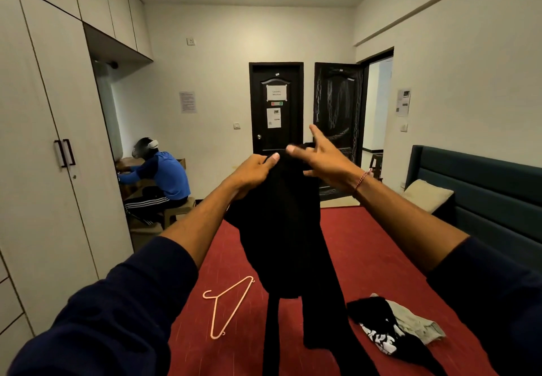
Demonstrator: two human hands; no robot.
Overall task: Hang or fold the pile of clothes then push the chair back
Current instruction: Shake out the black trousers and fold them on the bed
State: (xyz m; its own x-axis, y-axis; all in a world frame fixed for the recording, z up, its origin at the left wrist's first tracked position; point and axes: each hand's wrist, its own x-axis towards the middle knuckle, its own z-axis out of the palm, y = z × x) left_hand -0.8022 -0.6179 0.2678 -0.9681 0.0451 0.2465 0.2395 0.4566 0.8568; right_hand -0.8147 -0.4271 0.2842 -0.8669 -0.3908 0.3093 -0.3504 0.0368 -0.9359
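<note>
Up over the red bed (366, 252), the left hand (252, 174) pinches one limp black garment (281, 229); the right hand (325, 157) is spread, fingers splayed against its top edge. One thin pink wire-shaped hanger (227, 306) lies near the bed's left edge, one crumpled clothes pile (393, 325) toward its right.

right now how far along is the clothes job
Nothing looks finished yet. In hand: the left hand pinches a black garment held up over the red bed, with the right hand open beside it. Left: the pink hanger lies unused, a small clothes pile waits, and the chair is not identifiable.
</note>
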